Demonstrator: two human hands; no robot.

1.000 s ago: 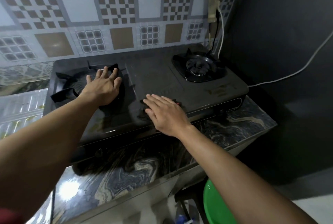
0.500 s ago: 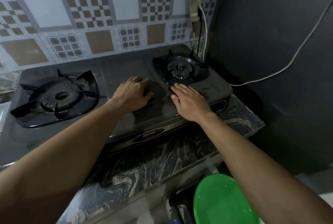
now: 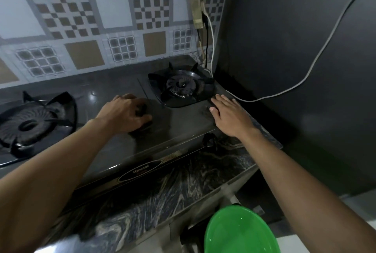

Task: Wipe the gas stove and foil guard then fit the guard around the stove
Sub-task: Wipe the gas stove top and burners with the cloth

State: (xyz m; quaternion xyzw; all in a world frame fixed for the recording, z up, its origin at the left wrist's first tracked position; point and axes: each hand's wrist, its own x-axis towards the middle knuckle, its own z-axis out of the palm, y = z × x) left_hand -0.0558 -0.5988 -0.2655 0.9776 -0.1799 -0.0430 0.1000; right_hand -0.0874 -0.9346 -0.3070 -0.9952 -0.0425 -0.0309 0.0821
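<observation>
The left hand (image 3: 126, 113) curls its fingers over what seems a dark cloth, wiping the stove (image 3: 183, 122) on the table, while the right hand (image 3: 230, 116), fingers spread flat, steadies its corner.

The gas stove (image 3: 114, 94) is glossy black, with black burner grates and a dark oval badge on its front edge lettered in pale grey beside a band of fine gold stripes. The countertop (image 3: 183, 183) is dark stone veined with swirling grey and cream streaks. The backsplash (image 3: 85, 28) carries a pale grey ground with white squares, tan squares, brown-and-white checkerboards and small grey grids. The side wall (image 3: 284, 28) is plain dark grey, crossed by a white cable (image 3: 317, 60). The basin (image 3: 240, 232) is bright green.
</observation>
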